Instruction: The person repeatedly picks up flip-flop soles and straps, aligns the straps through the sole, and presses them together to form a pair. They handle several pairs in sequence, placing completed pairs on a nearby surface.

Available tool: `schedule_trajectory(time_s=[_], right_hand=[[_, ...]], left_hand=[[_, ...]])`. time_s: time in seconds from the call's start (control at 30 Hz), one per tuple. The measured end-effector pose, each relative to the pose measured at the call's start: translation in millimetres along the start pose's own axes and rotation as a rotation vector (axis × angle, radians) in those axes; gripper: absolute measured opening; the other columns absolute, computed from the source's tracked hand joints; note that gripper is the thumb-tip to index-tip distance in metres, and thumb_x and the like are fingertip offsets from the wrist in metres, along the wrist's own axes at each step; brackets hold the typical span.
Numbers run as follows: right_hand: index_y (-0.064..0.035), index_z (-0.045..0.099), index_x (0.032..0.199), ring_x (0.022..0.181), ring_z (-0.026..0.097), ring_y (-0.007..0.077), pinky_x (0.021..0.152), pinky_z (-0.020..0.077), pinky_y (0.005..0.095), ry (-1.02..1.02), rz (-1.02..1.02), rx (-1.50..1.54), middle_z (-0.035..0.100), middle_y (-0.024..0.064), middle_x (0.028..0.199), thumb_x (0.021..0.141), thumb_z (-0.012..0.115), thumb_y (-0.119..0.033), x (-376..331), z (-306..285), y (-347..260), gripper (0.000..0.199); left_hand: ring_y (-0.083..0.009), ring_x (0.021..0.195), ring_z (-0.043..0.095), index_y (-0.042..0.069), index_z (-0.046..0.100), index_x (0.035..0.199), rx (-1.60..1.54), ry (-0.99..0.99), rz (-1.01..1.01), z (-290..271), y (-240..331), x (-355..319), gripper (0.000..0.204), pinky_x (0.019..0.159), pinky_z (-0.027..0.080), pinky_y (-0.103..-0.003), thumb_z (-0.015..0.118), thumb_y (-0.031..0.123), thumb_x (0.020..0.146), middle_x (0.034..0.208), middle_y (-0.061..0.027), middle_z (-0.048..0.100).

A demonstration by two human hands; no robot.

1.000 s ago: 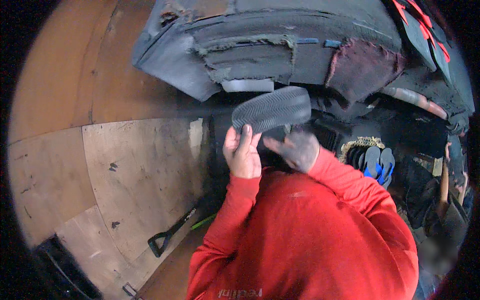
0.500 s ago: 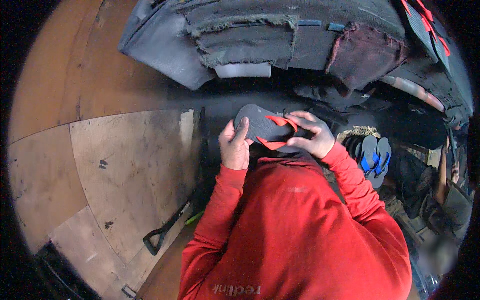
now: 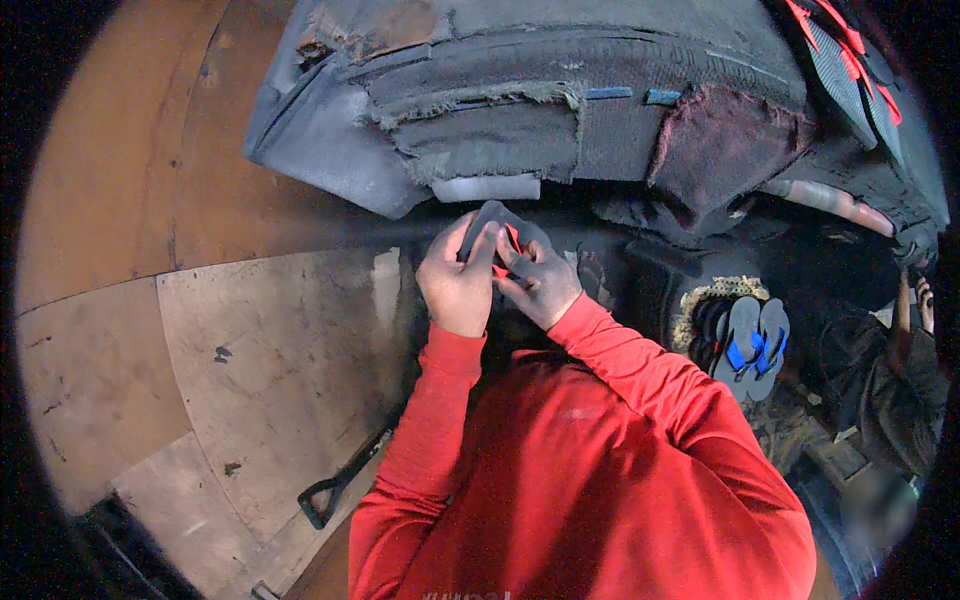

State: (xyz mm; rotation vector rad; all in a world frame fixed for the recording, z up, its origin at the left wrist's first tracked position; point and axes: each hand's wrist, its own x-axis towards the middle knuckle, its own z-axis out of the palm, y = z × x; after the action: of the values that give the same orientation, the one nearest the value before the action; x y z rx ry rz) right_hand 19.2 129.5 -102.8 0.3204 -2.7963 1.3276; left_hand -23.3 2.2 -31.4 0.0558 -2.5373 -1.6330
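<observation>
A dark grey flip-flop (image 3: 492, 213) with red straps is held up in front of my chest, close to the patched bench edge. It now appears tilted or folded, and much of it is hidden behind my fingers. My left hand (image 3: 456, 283) grips one side of the sole, its thumb pressed on the footbed. On the other side my right hand (image 3: 541, 284) has its fingers closed around the flip-flop at the red straps. Both hands are close together, their fingertips nearly meeting.
A dark, worn bench (image 3: 480, 130) with frayed cloth patches spans the top. Red-strapped flip-flops (image 3: 855, 68) lie at its right end. Blue-strapped grey flip-flops (image 3: 742, 335) are stacked lower right. Wooden panels (image 3: 290, 370) and a black handle (image 3: 320, 500) are left. Another person's hand (image 3: 925, 305) shows far right.
My right hand has moved left, closer to my left hand. The flip-flop, earlier flat with its footbed showing, is now tilted or bent between them. The view has shifted slightly.
</observation>
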Motion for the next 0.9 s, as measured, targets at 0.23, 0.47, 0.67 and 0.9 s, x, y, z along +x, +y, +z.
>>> schedule_trajectory(time_s=[0.23,0.47,0.67,0.9], right_hand=[[-0.0245,0.041,0.147,0.081,0.061,0.0398,0.073,0.0526,0.0482,-0.215,-0.010,-0.186,0.053,0.0217,0.106,0.082,0.067,-0.019,3.4,-49.7,5.8,0.070],[-0.0259,0.036,0.149,0.106,0.059,0.0482,0.095,0.0493,0.0530,-0.379,-0.182,-0.340,0.054,0.0263,0.117,0.087,0.055,-0.013,28.3,-95.9,-32.2,0.067],[-0.0245,0.040,0.147,0.093,0.060,0.0422,0.082,0.0530,0.0474,-0.234,-0.327,-0.265,0.054,0.0214,0.101,0.086,0.055,-0.015,30.7,-90.9,-60.0,0.064],[-0.0269,0.051,0.140,0.086,0.061,0.0384,0.084,0.0526,0.0475,-0.112,-0.463,-0.119,0.055,0.0165,0.089,0.091,0.048,-0.016,19.9,-86.9,-79.5,0.051]], left_hand=[[-0.0125,0.090,0.064,-0.007,0.067,0.109,-0.336,0.067,-0.354,20.6,-3.0,-8.3,0.022,0.083,0.049,-0.026,0.064,0.005,0.091,0.103,-0.0074,0.071],[-0.0096,0.085,0.065,-0.004,0.065,0.115,-0.413,0.177,-0.311,-6.7,27.9,-23.5,0.026,0.069,0.052,-0.021,0.066,0.007,0.092,0.103,-0.0062,0.069],[-0.0141,0.090,0.065,-0.007,0.063,0.117,-0.424,0.215,-0.244,-39.4,64.7,-28.7,0.027,0.079,0.053,-0.025,0.064,0.004,0.093,0.106,-0.0105,0.068],[-0.0148,0.093,0.065,-0.008,0.062,0.117,-0.354,0.330,-0.196,-67.5,85.6,-57.2,0.027,0.084,0.052,-0.026,0.063,0.001,0.092,0.109,-0.0124,0.067]])
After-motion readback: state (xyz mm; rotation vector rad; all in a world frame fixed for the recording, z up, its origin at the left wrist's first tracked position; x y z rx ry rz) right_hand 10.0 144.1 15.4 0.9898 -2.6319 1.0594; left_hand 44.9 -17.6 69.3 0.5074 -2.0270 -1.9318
